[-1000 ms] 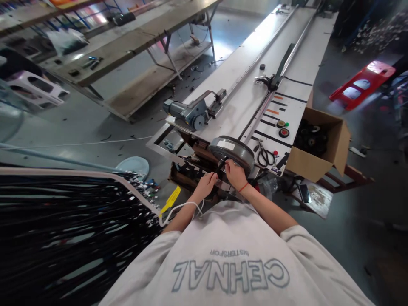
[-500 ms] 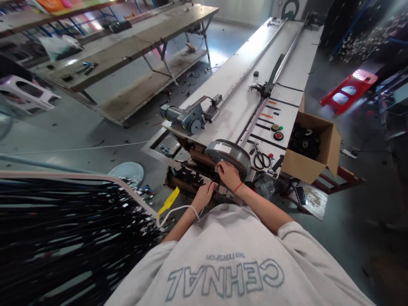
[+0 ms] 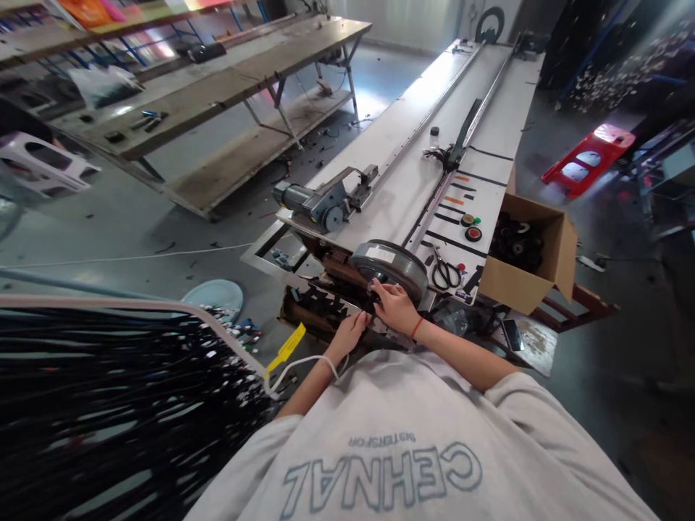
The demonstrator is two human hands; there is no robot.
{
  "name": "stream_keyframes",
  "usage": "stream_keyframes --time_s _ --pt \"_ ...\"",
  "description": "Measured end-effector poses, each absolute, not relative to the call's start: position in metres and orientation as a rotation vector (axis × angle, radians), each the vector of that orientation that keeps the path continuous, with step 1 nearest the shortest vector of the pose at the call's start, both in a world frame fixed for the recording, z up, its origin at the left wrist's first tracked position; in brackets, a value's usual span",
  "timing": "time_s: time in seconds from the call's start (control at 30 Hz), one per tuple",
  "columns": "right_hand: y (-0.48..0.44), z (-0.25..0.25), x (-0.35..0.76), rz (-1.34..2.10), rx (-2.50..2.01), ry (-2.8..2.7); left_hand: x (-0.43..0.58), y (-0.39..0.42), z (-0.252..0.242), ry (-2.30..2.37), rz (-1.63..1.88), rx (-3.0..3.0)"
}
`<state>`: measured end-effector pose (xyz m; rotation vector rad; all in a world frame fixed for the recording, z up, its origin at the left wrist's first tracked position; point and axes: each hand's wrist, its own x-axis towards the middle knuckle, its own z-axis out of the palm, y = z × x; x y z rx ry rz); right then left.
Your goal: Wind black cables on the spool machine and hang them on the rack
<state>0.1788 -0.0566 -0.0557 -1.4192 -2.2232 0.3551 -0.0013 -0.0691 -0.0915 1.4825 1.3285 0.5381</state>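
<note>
A dark grey, wheel-like drum (image 3: 415, 265) with a white label sits at the near end of the long white bench (image 3: 347, 155). My right hand (image 3: 398, 310), with a red string on its wrist, is at the drum's near side. Its thumb and fingers are bent together around something small and dark that I cannot make out. Just to the left and lower, my left hand (image 3: 349, 334) is closed, thumb pressed to the fingers, at a dark piece too small to name. Scissors (image 3: 446, 273) with black handles lie on the bench right of the drum.
Tape rolls (image 3: 473, 234) and black strips lie on the bench's right side. A grey motor unit (image 3: 312, 205) stands at its left edge. An open cardboard box (image 3: 518, 286) holds dark parts. Many black cables (image 3: 119, 391) hang at left, beside a yellow tag (image 3: 286, 349).
My right hand has shifted slightly right and down, with its fingers more stretched toward the drum's middle. My left hand stays almost in place. The view has tilted slightly.
</note>
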Motion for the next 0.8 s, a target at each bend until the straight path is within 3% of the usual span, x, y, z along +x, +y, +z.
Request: stream_keyframes --time_s 0.43,0.57,0.63,0.73,0.8 --pt "-0.028 -0.047 0.165 0.309 -1.480 -2.435 0.005 -0.076 -0.084 1.278 0.577 1.608" --pt "-0.044 -0.026 0.176 0.382 -1.185 -2.411 0.005 -0.075 -0.093 1.243 0.583 1.461" --pt "-0.049 -0.016 0.209 0.431 -1.288 -2.174 0.006 -0.075 -0.099 1.212 0.564 1.370" --pt "-0.040 -0.011 0.281 0.397 -2.045 -1.183 0.009 -0.078 -0.104 1.168 0.546 1.303" --pt "-0.029 -0.019 0.323 0.395 -2.187 -0.948 0.011 -0.079 -0.106 1.147 0.550 1.271"
